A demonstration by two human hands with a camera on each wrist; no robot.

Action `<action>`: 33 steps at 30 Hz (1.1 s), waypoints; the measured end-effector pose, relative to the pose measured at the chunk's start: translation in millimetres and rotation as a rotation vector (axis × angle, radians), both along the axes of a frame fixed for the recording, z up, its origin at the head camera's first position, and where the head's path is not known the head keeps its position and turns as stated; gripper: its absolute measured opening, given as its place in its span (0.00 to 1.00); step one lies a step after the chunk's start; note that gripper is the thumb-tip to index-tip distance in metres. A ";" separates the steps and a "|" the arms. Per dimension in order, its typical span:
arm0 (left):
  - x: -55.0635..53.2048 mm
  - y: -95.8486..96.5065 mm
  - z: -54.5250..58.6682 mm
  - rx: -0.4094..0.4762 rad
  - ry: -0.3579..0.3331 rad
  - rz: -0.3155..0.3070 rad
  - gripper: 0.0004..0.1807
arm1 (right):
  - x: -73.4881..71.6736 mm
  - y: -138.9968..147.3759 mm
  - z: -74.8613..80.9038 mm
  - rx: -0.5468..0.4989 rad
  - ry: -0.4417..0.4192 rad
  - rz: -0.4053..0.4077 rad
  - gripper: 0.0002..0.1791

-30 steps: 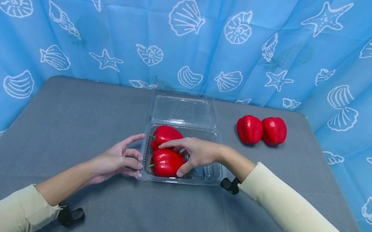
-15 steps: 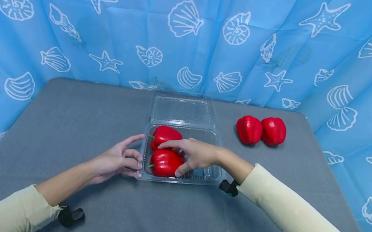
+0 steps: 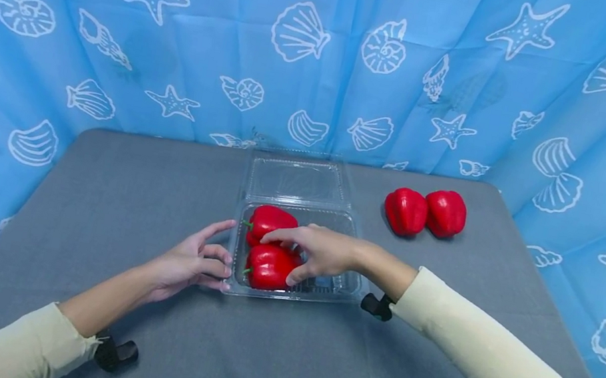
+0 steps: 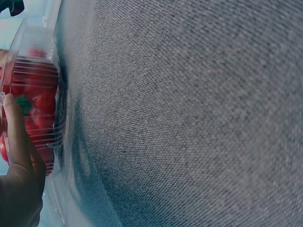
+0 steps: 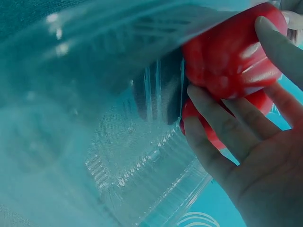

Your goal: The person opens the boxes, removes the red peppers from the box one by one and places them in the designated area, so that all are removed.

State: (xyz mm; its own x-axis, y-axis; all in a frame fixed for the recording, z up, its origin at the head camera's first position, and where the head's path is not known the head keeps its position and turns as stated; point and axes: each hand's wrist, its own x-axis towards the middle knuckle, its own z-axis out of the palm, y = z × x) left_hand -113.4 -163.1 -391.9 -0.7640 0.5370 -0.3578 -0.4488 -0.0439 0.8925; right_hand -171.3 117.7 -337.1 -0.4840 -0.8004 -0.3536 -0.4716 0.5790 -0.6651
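Note:
A clear plastic clamshell container point(image 3: 346, 225) lies with its lid folded back, and two red bell peppers with green stems sit in its left half. My right hand point(image 3: 325, 252) holds the nearer bell pepper point(image 3: 267, 269), its thumb on the near side. In the right wrist view the other fingers reach between this pepper and the farther bell pepper point(image 3: 269, 218). My left hand point(image 3: 189, 263) touches the container's left wall with fairly straight, spread fingers. Through the ribbed side wall, the left wrist view shows red peppers and a green stem point(image 4: 23, 105).
Two more red bell peppers point(image 3: 405, 212) point(image 3: 446, 213) lie side by side at the back right of the grey cloth-covered table point(image 3: 168, 192). The transparent lid point(image 3: 295, 179) stretches toward the blue shell-patterned curtain point(image 3: 327, 51) behind.
Almost nothing differs. Both hands and the peppers stay in place, apart from a tiny shift of the right hand and a slight drift of the head view.

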 end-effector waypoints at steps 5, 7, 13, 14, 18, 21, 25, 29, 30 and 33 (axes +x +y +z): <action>-0.5 -0.8 -0.5 0.001 0.002 -0.008 0.44 | 2.4 0.0 -1.2 0.029 0.005 -0.013 0.46; -0.1 -1.1 -0.2 0.003 0.000 -0.008 0.44 | 3.5 -0.1 -2.1 0.043 0.032 -0.006 0.46; 0.5 -0.3 0.9 -0.005 -0.007 0.003 0.45 | 5.3 0.4 -3.9 0.056 0.105 0.034 0.46; 0.5 -0.1 1.0 -0.006 -0.008 0.005 0.45 | 5.4 0.7 -4.0 0.059 0.110 0.038 0.47; 0.7 0.4 1.6 -0.001 -0.006 0.003 0.45 | 5.5 2.7 -4.0 0.065 0.119 0.043 0.47; 0.8 0.1 1.6 0.002 -0.007 0.003 0.45 | 4.1 4.6 -4.3 0.042 0.098 0.038 0.47; 0.4 0.6 2.0 -0.010 -0.007 0.016 0.45 | 1.1 6.7 -5.6 -0.004 0.038 0.025 0.47; -0.2 1.0 2.1 -0.013 -0.010 0.024 0.45 | -1.4 7.6 -6.8 -0.027 0.007 0.022 0.47; -0.3 1.0 2.0 -0.010 -0.012 0.024 0.45 | -1.9 7.8 -7.1 -0.030 0.005 0.024 0.47; -0.2 0.4 1.7 -0.002 -0.017 0.023 0.44 | -3.6 8.7 -7.9 -0.060 -0.025 0.025 0.48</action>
State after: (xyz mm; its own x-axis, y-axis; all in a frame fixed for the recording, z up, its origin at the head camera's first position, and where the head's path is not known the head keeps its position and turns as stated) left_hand -113.6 -162.6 -390.3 -0.7698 0.5185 -0.3722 -0.4631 -0.0526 0.8847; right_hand -174.9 126.4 -344.9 -0.4551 -0.8326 -0.3158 -0.4687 0.5255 -0.7101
